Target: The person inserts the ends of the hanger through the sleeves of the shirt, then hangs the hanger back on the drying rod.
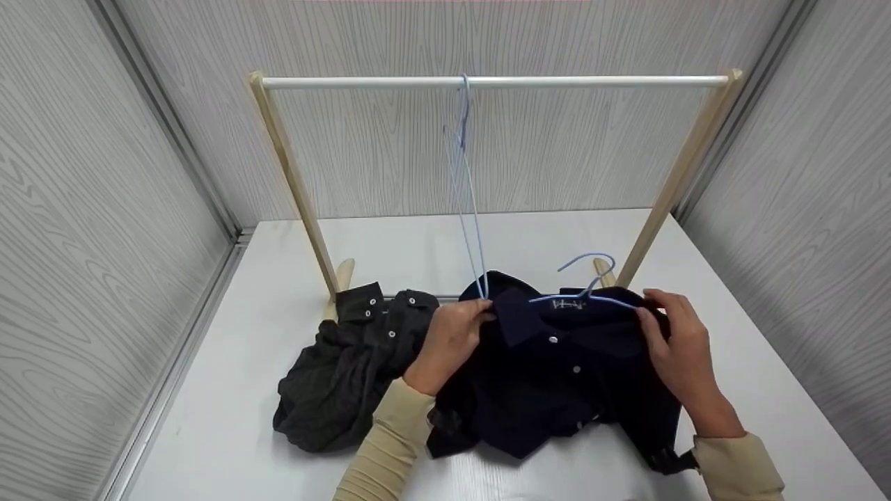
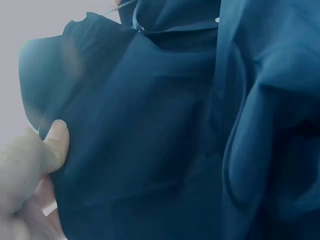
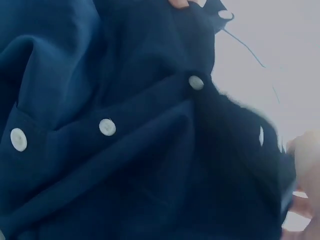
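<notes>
A dark navy shirt (image 1: 557,376) with light buttons lies bunched in front of me. In its neck sits a blue hanger (image 1: 592,285), the hook standing up above the collar. My left hand (image 1: 452,341) pinches the cloth left of the collar; the left wrist view shows its thumb (image 2: 59,140) over the fabric edge. With my right hand (image 1: 682,348) I grip the other shoulder, thumb by the hanger's right end. In the right wrist view, right fingers (image 3: 302,205) hold the cloth at the edge. The hanger's left end is hidden inside the shirt.
A wood-framed rack with a white rail (image 1: 362,82) stands over the table (image 1: 230,334). From the rail hangs a second blue hanger (image 1: 473,223), turned edge-on, reaching down near my left hand. A dark grey shirt (image 1: 355,369) lies crumpled at left. Panel walls (image 1: 557,153) enclose the table.
</notes>
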The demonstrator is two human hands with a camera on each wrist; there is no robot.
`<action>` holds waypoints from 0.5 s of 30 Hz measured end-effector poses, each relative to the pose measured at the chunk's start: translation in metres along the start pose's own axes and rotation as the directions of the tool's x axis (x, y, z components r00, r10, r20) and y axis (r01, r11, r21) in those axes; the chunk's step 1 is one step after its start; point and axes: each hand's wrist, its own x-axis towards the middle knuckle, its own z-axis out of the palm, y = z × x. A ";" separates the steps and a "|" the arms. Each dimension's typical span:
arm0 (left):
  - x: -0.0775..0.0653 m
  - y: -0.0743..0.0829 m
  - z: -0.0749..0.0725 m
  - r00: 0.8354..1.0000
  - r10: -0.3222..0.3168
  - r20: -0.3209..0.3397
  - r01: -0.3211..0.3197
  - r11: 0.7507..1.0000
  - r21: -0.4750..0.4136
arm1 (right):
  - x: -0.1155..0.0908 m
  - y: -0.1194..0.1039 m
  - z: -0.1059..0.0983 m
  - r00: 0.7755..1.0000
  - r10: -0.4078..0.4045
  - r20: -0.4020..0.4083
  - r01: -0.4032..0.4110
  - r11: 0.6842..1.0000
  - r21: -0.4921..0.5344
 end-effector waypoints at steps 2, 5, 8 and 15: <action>0.000 0.000 0.000 1.000 -0.011 -0.020 0.010 1.000 -0.010 | -0.003 0.004 -0.004 0.999 0.034 0.028 -0.035 0.999 0.017; 0.002 -0.001 0.000 0.999 -0.021 -0.035 0.020 1.000 -0.018 | -0.006 0.010 -0.009 0.997 0.045 0.058 -0.046 0.999 0.015; 0.003 -0.002 -0.001 1.000 -0.026 -0.016 0.026 0.999 -0.044 | -0.007 0.014 -0.013 0.998 0.014 0.058 -0.015 1.000 0.009; -0.001 -0.011 -0.006 0.984 -0.059 0.167 0.091 0.977 -0.195 | -0.009 0.018 -0.017 1.000 -0.017 -0.011 0.017 1.000 -0.016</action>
